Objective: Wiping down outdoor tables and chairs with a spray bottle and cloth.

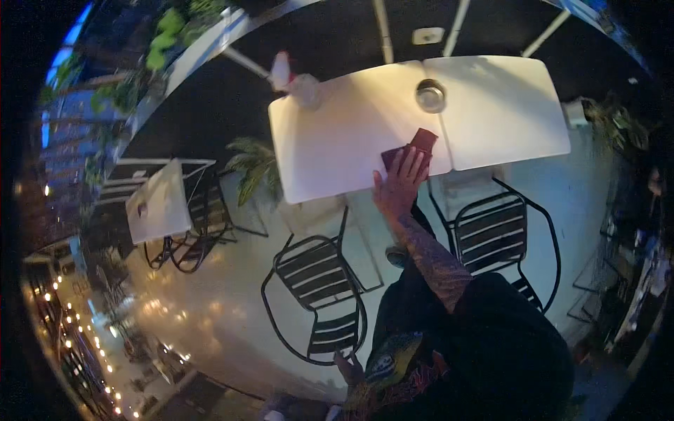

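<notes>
My right hand (403,181) lies spread over a folded dark red cloth (424,139) and presses it on the white tabletop (337,147), close to the near edge. The seam to a second white tabletop (500,116) runs just right of the cloth. Beyond the hand, a round metal bowl or ashtray (432,97) sits on that seam. Low in the picture, my left hand (350,369) is beside a black slatted metal armchair (316,279). A small white patch shows at its fingertips; blur hides whether the hand holds it.
What looks like a white-and-red spray bottle (280,71) stands at the far left corner beside a blurred pale object (305,90). Another slatted armchair (492,231) is at the right. Leftward are a palm plant (253,166) and a smaller white table (160,202) with chairs.
</notes>
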`<control>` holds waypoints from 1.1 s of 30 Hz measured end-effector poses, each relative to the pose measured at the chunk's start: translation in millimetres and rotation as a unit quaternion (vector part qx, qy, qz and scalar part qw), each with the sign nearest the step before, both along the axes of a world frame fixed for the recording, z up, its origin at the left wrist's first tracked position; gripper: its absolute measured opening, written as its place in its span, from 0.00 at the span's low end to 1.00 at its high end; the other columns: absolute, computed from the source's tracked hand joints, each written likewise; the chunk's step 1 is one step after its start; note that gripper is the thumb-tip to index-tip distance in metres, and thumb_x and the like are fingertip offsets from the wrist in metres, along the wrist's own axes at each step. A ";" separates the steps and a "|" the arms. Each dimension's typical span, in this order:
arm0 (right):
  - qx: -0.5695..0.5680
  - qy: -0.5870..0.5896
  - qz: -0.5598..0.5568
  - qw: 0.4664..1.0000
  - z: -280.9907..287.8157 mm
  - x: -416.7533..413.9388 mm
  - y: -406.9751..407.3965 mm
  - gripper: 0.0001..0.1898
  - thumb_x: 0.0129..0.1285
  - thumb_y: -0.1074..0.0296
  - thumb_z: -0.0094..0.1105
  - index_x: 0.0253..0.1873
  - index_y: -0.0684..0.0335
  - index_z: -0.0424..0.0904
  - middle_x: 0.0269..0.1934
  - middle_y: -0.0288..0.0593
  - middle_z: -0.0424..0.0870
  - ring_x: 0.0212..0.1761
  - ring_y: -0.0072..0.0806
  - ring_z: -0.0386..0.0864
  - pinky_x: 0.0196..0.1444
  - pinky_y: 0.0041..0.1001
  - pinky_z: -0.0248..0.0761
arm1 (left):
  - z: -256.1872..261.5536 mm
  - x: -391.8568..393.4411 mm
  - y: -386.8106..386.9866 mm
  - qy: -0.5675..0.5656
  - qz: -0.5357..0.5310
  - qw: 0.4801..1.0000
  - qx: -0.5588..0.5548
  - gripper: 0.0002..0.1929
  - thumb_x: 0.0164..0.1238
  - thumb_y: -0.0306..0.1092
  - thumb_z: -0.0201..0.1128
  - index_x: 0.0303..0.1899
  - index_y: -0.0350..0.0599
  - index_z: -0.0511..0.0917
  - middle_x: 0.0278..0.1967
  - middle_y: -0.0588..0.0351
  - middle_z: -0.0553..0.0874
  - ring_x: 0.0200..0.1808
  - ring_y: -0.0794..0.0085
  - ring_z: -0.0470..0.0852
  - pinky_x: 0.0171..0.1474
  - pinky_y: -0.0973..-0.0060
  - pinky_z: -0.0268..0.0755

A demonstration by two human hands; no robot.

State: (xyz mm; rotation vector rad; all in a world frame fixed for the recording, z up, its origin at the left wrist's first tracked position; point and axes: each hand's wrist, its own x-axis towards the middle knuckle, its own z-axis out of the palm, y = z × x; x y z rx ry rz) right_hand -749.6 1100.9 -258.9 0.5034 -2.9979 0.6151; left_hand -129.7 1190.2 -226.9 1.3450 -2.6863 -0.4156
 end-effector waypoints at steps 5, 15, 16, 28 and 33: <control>-0.107 -0.013 0.112 0.988 -11.7 60.3 -111.8 0.49 0.68 0.38 0.54 0.76 0.80 0.54 0.79 0.74 0.47 0.83 0.66 0.39 0.80 0.62 0.32 | 60.3 26.7 114.8 -0.061 0.312 0.925 0.209 0.24 0.73 0.29 0.63 0.64 0.28 0.68 0.55 0.33 0.76 0.57 0.46 0.79 0.58 0.57 0.75; 0.045 0.143 0.407 0.901 -54.8 92.8 -213.2 0.34 0.63 0.62 0.56 0.73 0.67 0.67 0.78 0.54 0.61 0.82 0.54 0.51 0.81 0.56 0.44 | 87.4 15.3 193.1 -0.020 0.464 0.860 0.213 0.23 0.74 0.30 0.63 0.64 0.27 0.68 0.55 0.32 0.76 0.58 0.45 0.78 0.60 0.56 0.74; 0.057 0.178 0.485 0.854 -65.8 81.3 -201.5 0.32 0.63 0.65 0.54 0.73 0.63 0.69 0.77 0.47 0.64 0.82 0.48 0.55 0.81 0.53 0.47 | 82.1 5.4 195.7 0.002 0.474 0.853 0.217 0.23 0.74 0.30 0.63 0.64 0.27 0.68 0.55 0.32 0.76 0.58 0.44 0.78 0.60 0.56 0.74; 0.227 -0.016 0.536 0.813 20.1 -146.7 203.9 0.36 0.62 0.72 0.51 0.79 0.52 0.63 0.81 0.40 0.59 0.83 0.43 0.52 0.83 0.45 0.49 | 43.1 -47.7 137.7 0.214 0.538 0.767 0.277 0.23 0.74 0.31 0.62 0.63 0.26 0.68 0.56 0.32 0.76 0.59 0.43 0.77 0.62 0.55 0.72; 0.090 -0.202 0.214 0.951 67.4 -167.7 287.5 0.35 0.69 0.75 0.53 0.81 0.53 0.57 0.71 0.45 0.73 0.66 0.38 0.72 0.57 0.31 0.75 | 27.2 -13.5 90.7 -0.070 0.322 0.932 0.155 0.20 0.78 0.33 0.59 0.59 0.23 0.71 0.55 0.31 0.77 0.59 0.41 0.77 0.63 0.51 0.71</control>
